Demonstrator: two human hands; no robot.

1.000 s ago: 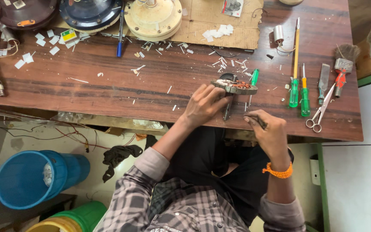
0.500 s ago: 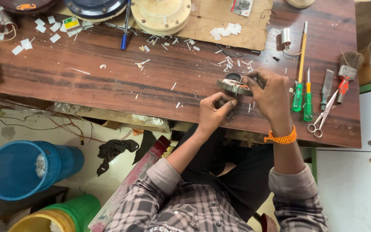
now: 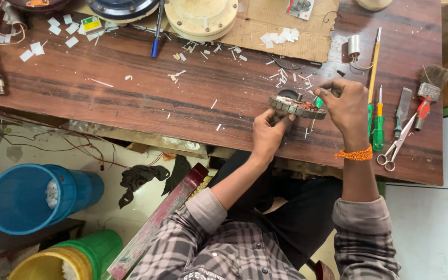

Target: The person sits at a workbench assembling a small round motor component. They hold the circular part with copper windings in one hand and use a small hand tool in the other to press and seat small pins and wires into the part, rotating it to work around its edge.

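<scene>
A round grey metal motor core with copper windings (image 3: 295, 105) is lifted a little above the wooden workbench (image 3: 146, 103). My left hand (image 3: 268, 135) grips its near left rim from below. My right hand (image 3: 346, 106) is closed on its right side, with the fingers curled over the top edge. A green-handled tool (image 3: 317, 103) pokes out just under the core beside my right fingers; whether my right hand grips it too I cannot tell.
Right of my hands lie green-handled screwdrivers (image 3: 377, 129), a chisel (image 3: 403, 106), a brush (image 3: 429, 85) and scissors (image 3: 396, 148). A cream round housing (image 3: 200, 18), a cardboard sheet (image 3: 281, 26) and a blue pen (image 3: 156, 39) sit at the back. White paper scraps litter the bench. Blue bucket (image 3: 27, 197) stands below.
Both hands have raised the motor core and turned it nearly flat. My right hand came up from below the bench edge a second ago and now grips the core's right side.
</scene>
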